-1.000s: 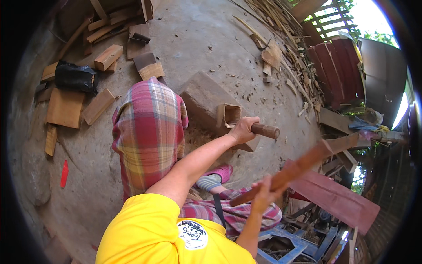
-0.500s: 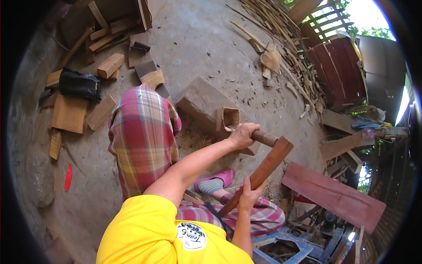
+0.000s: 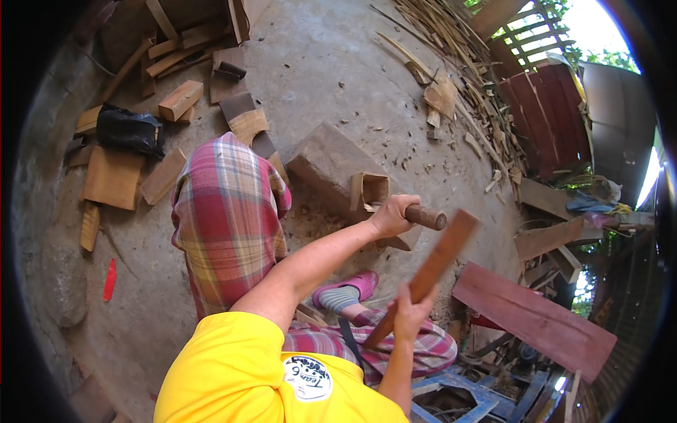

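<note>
My left hand (image 3: 390, 216) is closed round a dark, round wooden tool handle (image 3: 427, 217), whose butt end points right. The tool's other end is hidden by my fist, beside the open end of a small, hollow square wooden box (image 3: 371, 190). That box rests against a thick wooden block (image 3: 328, 163) on the floor. In my right hand (image 3: 412, 311) is a flat reddish-brown wooden bar (image 3: 438, 261), gripped near its lower part and slanting up to the right. Its upper end, blurred by motion, stands a short gap away from the handle's butt.
My raised knee in checked cloth (image 3: 229, 218) is left of the block; a foot in a pink slipper (image 3: 361, 283) lies below it. Wood offcuts and a black bundle (image 3: 129, 132) lie at left. A reddish board (image 3: 534, 317) and blue metal frame (image 3: 458, 395) are at right.
The wooden bar has moved from against the handle's butt to the right, leaving a gap. My right hand shifted slightly right with it; my left hand keeps its grip on the handle.
</note>
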### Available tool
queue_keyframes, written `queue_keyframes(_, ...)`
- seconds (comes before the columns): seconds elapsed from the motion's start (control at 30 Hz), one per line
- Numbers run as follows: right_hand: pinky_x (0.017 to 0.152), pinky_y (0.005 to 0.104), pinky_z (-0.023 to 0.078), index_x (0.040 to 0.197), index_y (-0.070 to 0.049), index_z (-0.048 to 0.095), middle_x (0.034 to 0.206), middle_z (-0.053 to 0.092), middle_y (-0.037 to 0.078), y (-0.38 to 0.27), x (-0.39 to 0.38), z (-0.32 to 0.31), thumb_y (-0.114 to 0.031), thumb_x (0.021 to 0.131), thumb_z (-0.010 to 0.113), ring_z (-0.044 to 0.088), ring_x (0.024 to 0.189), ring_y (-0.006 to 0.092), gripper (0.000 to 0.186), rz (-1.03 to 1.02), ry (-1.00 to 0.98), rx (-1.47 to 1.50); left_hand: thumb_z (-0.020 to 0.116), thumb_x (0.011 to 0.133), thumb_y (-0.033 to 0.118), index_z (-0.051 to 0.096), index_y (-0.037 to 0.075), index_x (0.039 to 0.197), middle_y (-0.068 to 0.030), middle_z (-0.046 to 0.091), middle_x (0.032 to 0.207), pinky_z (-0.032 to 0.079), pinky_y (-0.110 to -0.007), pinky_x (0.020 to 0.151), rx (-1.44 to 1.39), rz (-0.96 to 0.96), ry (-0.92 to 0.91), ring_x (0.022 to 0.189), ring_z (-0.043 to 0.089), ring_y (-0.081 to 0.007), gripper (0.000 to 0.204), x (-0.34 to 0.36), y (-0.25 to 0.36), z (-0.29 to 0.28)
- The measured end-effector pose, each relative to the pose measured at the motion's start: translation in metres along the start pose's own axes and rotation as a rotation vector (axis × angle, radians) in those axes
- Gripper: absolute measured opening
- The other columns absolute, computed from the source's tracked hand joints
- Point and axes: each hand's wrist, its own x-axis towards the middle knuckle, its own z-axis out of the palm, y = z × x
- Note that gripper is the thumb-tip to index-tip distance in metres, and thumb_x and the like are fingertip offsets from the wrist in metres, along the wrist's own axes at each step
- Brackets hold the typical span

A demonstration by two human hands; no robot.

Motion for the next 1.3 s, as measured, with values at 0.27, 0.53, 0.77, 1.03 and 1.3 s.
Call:
queue_keyframes(0.27,0.054,0.0287,0.051,0.146,-0.003,0.024,0.091,0.056,0.01,-0.003,-0.002,-0.003,-0.012,0.087,0.07,0.057,0.061,0.0155,0.075,-0.244,0.08,0.09,0.069,0.07,0.004,0.052,0.003,0.083,-0.0168,0.056,0.076,0.044,-0.041,0.066,0.02,0.138,-0.035,0.075,0.058,-0.0357,0.022,-0.009,-0.001,0.001)
queue_keyframes(0.53,0.044,0.0289,0.047,0.125,-0.005,0.042,0.077,0.052,0.005,0.029,0.034,0.008,-0.016,0.088,0.071,0.052,0.051,0.0133,0.048,0.059,0.01,0.052,0.068,0.069,0.001,0.052,0.002,0.085,-0.0166,0.056,0.077,0.044,-0.04,0.065,0.033,0.101,0.033,0.073,0.055,-0.0375,0.023,-0.003,0.001,0.001)
queue_keyframes(0.77,0.051,0.0336,0.052,0.118,-0.003,0.045,0.08,0.057,0.006,0.085,0.133,0.026,-0.021,0.08,0.079,0.059,0.062,0.0201,0.054,0.049,-0.174,-0.13,0.067,0.073,-0.001,0.056,0.004,0.087,-0.0177,0.055,0.076,0.047,-0.036,0.065,-0.014,0.03,0.385,0.07,0.056,-0.0366,0.018,0.008,-0.011,-0.016)
queue_keyframes(1.03,0.109,0.0493,0.035,0.153,-0.004,0.012,0.139,0.038,0.033,0.19,0.189,0.052,-0.022,0.081,0.074,0.039,0.129,0.0485,0.097,-0.039,-0.099,-0.896,0.077,0.084,0.018,0.06,0.005,0.087,0.0017,0.058,0.073,0.046,-0.027,0.065,-0.009,-0.03,0.429,0.071,0.048,-0.0047,0.022,0.007,-0.023,-0.026)
queue_keyframes(1.3,0.08,0.0399,0.048,0.122,-0.003,0.05,0.098,0.055,0.016,0.091,0.186,0.039,-0.016,0.082,0.075,0.058,0.088,0.0288,0.049,-0.446,-0.06,-0.517,0.077,0.084,0.017,0.06,0.005,0.086,-0.0001,0.058,0.07,0.047,-0.028,0.062,-0.047,-0.084,0.397,0.067,0.049,-0.0075,0.021,0.001,-0.021,-0.026)
